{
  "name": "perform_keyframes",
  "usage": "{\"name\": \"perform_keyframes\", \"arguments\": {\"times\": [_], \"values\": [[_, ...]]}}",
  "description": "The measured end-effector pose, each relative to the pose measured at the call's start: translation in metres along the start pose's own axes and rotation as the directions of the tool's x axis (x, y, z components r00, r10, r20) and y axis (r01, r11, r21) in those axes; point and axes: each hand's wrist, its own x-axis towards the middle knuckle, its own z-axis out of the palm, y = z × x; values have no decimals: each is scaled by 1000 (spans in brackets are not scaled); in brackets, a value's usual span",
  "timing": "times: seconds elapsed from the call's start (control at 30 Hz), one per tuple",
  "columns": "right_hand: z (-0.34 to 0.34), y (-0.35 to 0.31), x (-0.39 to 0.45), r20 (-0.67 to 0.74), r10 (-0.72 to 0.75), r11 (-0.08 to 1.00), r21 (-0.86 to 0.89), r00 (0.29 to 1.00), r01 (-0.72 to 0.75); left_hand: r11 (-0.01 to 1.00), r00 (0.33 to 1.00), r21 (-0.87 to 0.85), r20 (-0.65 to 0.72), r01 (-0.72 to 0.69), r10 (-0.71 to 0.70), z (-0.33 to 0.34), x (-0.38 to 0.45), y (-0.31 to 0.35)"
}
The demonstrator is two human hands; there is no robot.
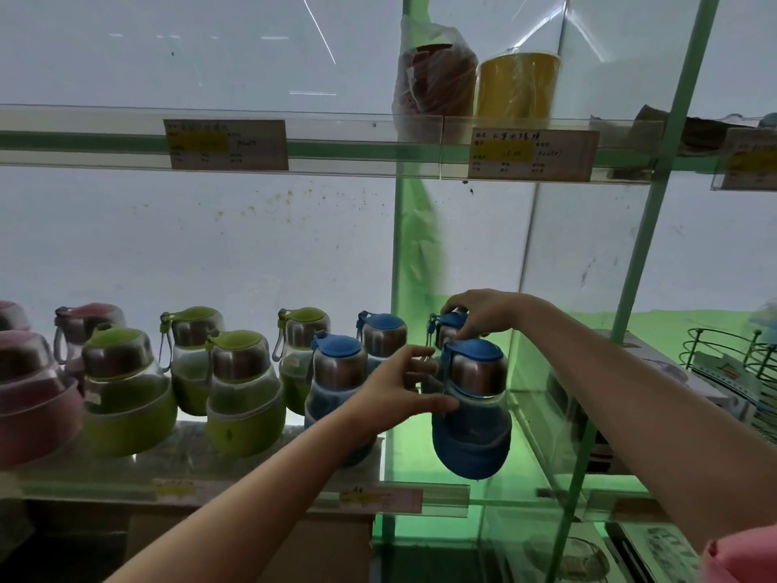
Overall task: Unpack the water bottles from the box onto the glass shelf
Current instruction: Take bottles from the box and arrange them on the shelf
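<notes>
Shop shelving with green uprights and a white back wall; glass shelf (235, 450) at waist level carries the bottles in two rows, sorted by colour: pink bottles (33, 397) far left, green bottles (126, 393) in the middle, blue bottles (340, 372) at the right end. That grouping looks deliberate, so the new blue ones belong on the right, where you are working

Your left hand (399, 389) has thumb under and fingers spread around the shoulder of the front bottle (473, 406), at the junction of steel collar and blue sleeve. Fingers curl on it, so I read a light grip, steadying rather than lifting. This bottle sits at or past the shelf's right end, near the green post; its base seems to hang low, I can't tell if it is fully seated on the glass

Your right hand (483, 313) reaches over the top and pinches the cap of the back bottle (450, 330), likely to nudge it into the rear row. Holding by the cap keeps your wrist above the front bottle

Box is not in view

Risk, as I judge it: front bottle close to the edge, glass surface is slick, seat it well inboard before you release

Upper shelf (294, 149) holds a bagged item (435, 77) and a yellow tub (517, 84), clear of your reach
</notes>
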Motion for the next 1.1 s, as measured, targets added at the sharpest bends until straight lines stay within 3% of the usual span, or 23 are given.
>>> {"name": "perform_keyframes", "arguments": {"times": [0.27, 0.4, 0.53, 0.73, 0.97, 1.1], "values": [[-17, -12, -10, -94, -90, 985, 139, 992, 102, 963, 955, 47, -129, -264, 268, -47, -21, 40], [-10, -29, -11, -112, -135, 982, 119, 984, 149, 935, 926, 201, -186, -291, 329, -71, -25, 37], [1, -47, -2, -107, -160, 980, 98, 981, 171, 950, 936, 268, -262, -162, 234, -84, -34, 11], [8, -67, 10, -73, -133, 986, 87, 988, 139, 950, 932, 286, -298, -121, 208, -80, -41, -3], [22, -75, 20, -33, -89, 996, 4, 996, 89, 999, 985, 28, -171, 17, -12, -75, -50, -24], [26, -77, 21, -42, -84, 996, -44, 996, 83, 999, 989, 21, -140, 46, -43, -73, -54, -37]]}}
